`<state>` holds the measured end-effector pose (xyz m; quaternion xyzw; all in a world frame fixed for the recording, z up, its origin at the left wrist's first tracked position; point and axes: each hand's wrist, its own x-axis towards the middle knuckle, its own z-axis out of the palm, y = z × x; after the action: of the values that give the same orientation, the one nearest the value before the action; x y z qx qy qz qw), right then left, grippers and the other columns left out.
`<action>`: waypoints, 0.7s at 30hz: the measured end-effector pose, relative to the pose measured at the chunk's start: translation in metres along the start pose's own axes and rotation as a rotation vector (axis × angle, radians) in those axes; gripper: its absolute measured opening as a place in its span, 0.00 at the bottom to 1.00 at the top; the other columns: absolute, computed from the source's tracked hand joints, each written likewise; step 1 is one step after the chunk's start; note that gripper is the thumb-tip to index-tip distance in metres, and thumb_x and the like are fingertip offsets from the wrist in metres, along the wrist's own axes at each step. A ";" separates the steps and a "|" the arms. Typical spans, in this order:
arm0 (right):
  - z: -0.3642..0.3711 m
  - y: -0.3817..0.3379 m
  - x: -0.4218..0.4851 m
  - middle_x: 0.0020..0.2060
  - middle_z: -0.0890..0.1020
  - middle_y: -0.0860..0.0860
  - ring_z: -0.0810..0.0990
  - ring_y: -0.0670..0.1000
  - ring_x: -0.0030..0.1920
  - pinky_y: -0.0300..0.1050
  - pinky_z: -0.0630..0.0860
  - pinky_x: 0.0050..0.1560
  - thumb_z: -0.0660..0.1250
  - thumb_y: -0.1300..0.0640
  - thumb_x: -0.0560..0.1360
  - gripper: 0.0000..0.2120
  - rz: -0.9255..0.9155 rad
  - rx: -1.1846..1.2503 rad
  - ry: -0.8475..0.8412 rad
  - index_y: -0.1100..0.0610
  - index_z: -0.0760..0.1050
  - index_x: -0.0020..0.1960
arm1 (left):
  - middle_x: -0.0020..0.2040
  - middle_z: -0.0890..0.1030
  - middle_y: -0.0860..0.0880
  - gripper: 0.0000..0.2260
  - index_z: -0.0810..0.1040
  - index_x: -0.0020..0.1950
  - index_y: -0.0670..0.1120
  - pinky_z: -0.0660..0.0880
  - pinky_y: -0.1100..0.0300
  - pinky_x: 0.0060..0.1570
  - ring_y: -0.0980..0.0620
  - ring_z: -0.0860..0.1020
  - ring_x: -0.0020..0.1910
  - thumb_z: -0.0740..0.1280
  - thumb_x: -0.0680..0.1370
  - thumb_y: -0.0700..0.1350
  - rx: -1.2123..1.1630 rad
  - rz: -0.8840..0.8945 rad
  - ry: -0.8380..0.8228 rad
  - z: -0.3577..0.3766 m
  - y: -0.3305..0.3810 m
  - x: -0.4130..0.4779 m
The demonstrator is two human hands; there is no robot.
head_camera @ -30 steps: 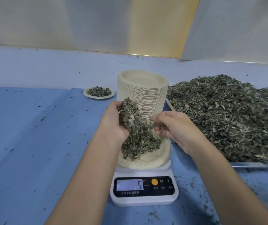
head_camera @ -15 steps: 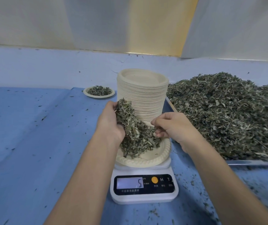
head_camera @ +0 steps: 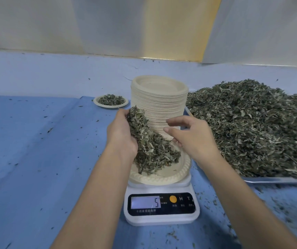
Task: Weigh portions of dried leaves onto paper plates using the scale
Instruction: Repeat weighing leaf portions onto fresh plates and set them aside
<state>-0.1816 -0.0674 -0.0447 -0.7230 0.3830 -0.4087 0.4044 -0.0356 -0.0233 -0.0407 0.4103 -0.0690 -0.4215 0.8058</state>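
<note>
Now my left hand [head_camera: 120, 136] clutches dried leaves [head_camera: 151, 150] above the plate [head_camera: 163, 179]; right hand [head_camera: 193, 140] at 3 o'clock, fingers loosely spread.

Blue table cover [head_camera: 36, 159], pale wall panels [head_camera: 63, 24], yellow strip [head_camera: 180, 33]

Shows, at lower centre, a white scale [head_camera: 162, 218] reading 5, bearing a paper plate [head_camera: 162, 179]. Above it, left hand [head_camera: 120, 135] gripping a clump of dried leaves [head_camera: 151, 146] trailing onto the plate; right hand [head_camera: 192, 139] just beside, fingers loosely bent, empty. Behind, a plate stack [head_camera: 159, 101]; at right, a leaf heap [head_camera: 252, 126] on a metal tray [head_camera: 278, 179].
</note>
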 end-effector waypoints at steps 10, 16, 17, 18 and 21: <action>0.022 -0.007 -0.011 0.28 0.78 0.43 0.71 0.37 0.26 0.31 0.68 0.28 0.77 0.44 0.64 0.12 -0.060 -0.120 -0.224 0.52 0.82 0.38 | 0.36 0.82 0.46 0.09 0.77 0.39 0.45 0.78 0.58 0.29 0.48 0.81 0.31 0.61 0.78 0.44 -0.035 -0.066 -0.030 0.005 0.001 -0.010; 0.025 -0.005 -0.011 0.24 0.76 0.40 0.72 0.37 0.26 0.28 0.65 0.26 0.76 0.49 0.68 0.09 -0.068 -0.141 -0.197 0.53 0.80 0.34 | 0.30 0.81 0.46 0.10 0.76 0.39 0.43 0.76 0.60 0.23 0.51 0.79 0.23 0.59 0.78 0.42 -0.123 -0.070 -0.047 0.006 0.005 -0.016; 0.025 -0.005 -0.011 0.24 0.75 0.40 0.71 0.37 0.26 0.29 0.64 0.26 0.75 0.49 0.68 0.11 -0.059 -0.165 -0.194 0.53 0.79 0.34 | 0.31 0.81 0.46 0.10 0.77 0.40 0.42 0.76 0.61 0.24 0.52 0.79 0.24 0.59 0.78 0.41 -0.136 -0.060 -0.040 0.005 0.006 -0.015; 0.024 -0.004 -0.011 0.23 0.74 0.39 0.70 0.37 0.25 0.29 0.64 0.26 0.75 0.48 0.69 0.12 -0.048 -0.186 -0.193 0.54 0.78 0.33 | 0.33 0.81 0.46 0.09 0.77 0.42 0.42 0.77 0.62 0.26 0.51 0.80 0.26 0.59 0.78 0.41 -0.141 -0.052 -0.036 0.005 0.006 -0.014; 0.022 -0.003 -0.011 0.20 0.72 0.37 0.69 0.38 0.24 0.30 0.63 0.25 0.74 0.47 0.70 0.14 -0.022 -0.240 -0.190 0.55 0.77 0.33 | 0.46 0.82 0.44 0.07 0.77 0.50 0.42 0.79 0.57 0.42 0.49 0.80 0.40 0.60 0.78 0.41 -0.130 -0.049 0.000 0.001 0.008 -0.009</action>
<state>-0.1650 -0.0508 -0.0527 -0.8057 0.3812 -0.2942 0.3448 -0.0374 -0.0149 -0.0324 0.3585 -0.0312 -0.4448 0.8201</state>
